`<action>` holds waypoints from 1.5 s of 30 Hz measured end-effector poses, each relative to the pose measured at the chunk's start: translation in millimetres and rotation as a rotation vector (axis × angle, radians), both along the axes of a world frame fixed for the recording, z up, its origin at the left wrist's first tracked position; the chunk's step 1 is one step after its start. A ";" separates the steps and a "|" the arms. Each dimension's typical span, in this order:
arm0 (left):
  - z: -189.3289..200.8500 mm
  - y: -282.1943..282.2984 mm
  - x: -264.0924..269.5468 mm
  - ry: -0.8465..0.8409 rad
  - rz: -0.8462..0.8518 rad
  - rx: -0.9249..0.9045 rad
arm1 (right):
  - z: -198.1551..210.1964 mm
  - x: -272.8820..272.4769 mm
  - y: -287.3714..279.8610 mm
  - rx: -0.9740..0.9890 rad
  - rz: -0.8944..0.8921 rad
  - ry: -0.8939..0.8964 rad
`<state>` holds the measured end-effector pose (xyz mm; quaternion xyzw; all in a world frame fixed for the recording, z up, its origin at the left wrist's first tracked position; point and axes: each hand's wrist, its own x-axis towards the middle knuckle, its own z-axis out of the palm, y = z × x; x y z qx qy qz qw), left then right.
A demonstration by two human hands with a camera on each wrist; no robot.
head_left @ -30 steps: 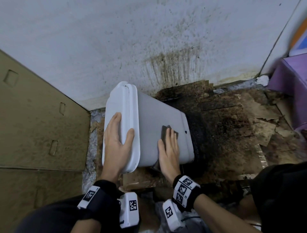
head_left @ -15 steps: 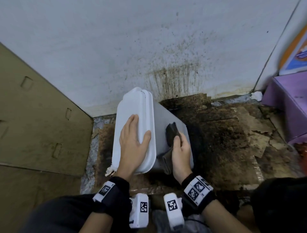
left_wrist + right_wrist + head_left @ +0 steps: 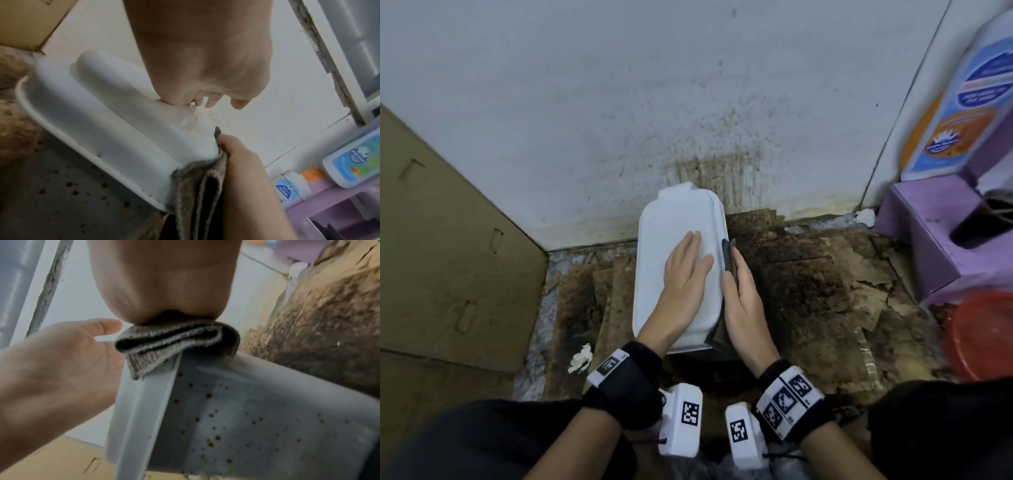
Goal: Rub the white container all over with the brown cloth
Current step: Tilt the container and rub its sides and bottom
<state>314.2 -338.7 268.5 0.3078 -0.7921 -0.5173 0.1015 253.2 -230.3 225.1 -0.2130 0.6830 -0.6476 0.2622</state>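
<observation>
The white container (image 3: pixel 674 219) stands on the dirty floor by the wall with its lid facing up. My left hand (image 3: pixel 698 248) lies flat on the lid, fingers straight. My right hand (image 3: pixel 731 267) presses the folded brown cloth (image 3: pixel 727 251) against the container's right side, just below the lid rim. In the right wrist view the cloth (image 3: pixel 174 340) sits folded under my palm at the lid's edge, above the speckled side wall of the container (image 3: pixel 236 418). In the left wrist view the lid (image 3: pixel 102 121) runs under my fingers, with the cloth (image 3: pixel 195 186) at its corner.
A cardboard sheet (image 3: pixel 448 257) leans at the left and a stained wall (image 3: pixel 688 102) rises behind. Torn, dirty cardboard (image 3: pixel 825 291) covers the floor. A purple stand (image 3: pixel 928 240), a labelled bottle (image 3: pixel 962 102) and a red bowl (image 3: pixel 983 335) crowd the right. A crumpled white scrap (image 3: pixel 580 358) lies front left.
The container has turned from lying on its side to lid up. My left hand now lies flat on the lid. My right hand and cloth have slid up to the rim.
</observation>
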 end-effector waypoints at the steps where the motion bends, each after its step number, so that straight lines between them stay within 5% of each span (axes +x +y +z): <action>1: 0.8 2.8 -1.3 0.041 -0.005 0.029 | 0.4 -5.0 3.8 0.025 0.007 0.021; 7: -12.5 -5.9 8.3 0.064 0.067 -0.452 | -2.3 -24.0 20.8 0.201 0.014 0.044; 11: -24.4 -15.7 22.4 -0.150 0.257 -0.321 | 4.2 -30.0 27.2 0.220 0.026 0.011; 15: -36.9 -13.1 31.1 -0.238 0.274 -0.088 | 5.6 -35.4 27.3 0.281 0.067 0.048; 22: -43.7 -14.5 27.9 -0.184 0.261 -0.090 | 4.1 -35.9 27.2 0.353 0.020 0.126; 33: -11.3 -36.5 32.3 -0.100 0.021 -0.085 | 5.5 22.5 19.7 0.310 -0.348 0.085; 39: -25.6 -53.6 31.6 -0.166 -0.018 -0.115 | 3.9 15.1 5.7 0.328 -0.267 0.067; 45: -32.4 -32.4 43.6 -0.233 0.203 -0.182 | 14.2 -53.7 -5.1 0.280 -0.127 -0.025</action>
